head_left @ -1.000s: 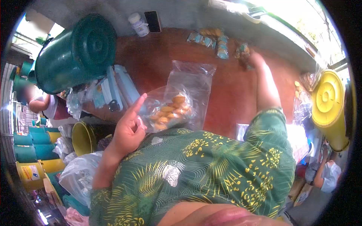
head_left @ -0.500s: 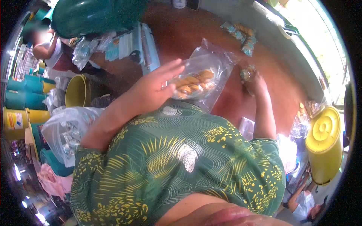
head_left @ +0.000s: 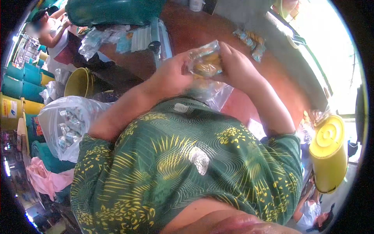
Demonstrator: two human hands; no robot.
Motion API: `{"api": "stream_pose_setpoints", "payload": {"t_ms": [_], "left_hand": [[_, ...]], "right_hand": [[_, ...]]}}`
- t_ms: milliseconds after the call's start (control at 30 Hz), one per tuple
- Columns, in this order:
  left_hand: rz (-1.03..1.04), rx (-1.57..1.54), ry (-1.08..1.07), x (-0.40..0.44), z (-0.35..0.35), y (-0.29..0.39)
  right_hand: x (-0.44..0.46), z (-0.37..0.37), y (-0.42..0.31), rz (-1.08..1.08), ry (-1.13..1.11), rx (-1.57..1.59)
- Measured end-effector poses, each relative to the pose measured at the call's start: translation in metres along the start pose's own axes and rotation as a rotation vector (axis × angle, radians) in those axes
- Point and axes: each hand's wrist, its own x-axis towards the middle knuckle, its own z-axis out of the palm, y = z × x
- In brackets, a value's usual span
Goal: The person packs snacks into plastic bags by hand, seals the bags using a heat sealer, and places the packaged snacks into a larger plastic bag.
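Note:
Between my hands, over the table's near edge, is a small clear plastic packet of golden-brown twisted pastries (head_left: 206, 64). My right hand (head_left: 240, 67) grips its right side. At the packet's left side my left hand (head_left: 171, 76) is closed around the edge, slightly blurred, with some fingers hidden. Just below them, close to my shirt, sits a larger clear plastic bag (head_left: 222, 96), partly covered by my hands and the packet. Farther off on the reddish-brown table (head_left: 269, 84) lie several similar pastry packets (head_left: 250, 43).
Left of me are a clear bag of wrapped packets (head_left: 72, 121), a yellow bucket (head_left: 80, 82) and stacked green tubs (head_left: 23, 78). A bag sealer (head_left: 161, 41) and a large green container (head_left: 113, 11) stand ahead. To the right is a yellow lidded bucket (head_left: 329, 152). A person (head_left: 56, 37) works at far left.
My right hand has brought the small packet from the right of the table to the middle. My left hand, earlier open over the large bag, has closed on the packet's left side.

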Motion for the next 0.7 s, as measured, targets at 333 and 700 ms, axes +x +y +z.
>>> {"api": "stream_pose_setpoints", "payload": {"t_ms": [333,700], "left_hand": [[0.160,0.242,-0.040,0.065,-0.006,-0.028],[0.137,0.202,-0.062,0.156,0.015,-0.073]], "right_hand": [[0.020,-0.020,-0.014,0.200,-0.554,-0.346],[-0.040,0.060,0.105,0.137,-0.287,0.294]]}}
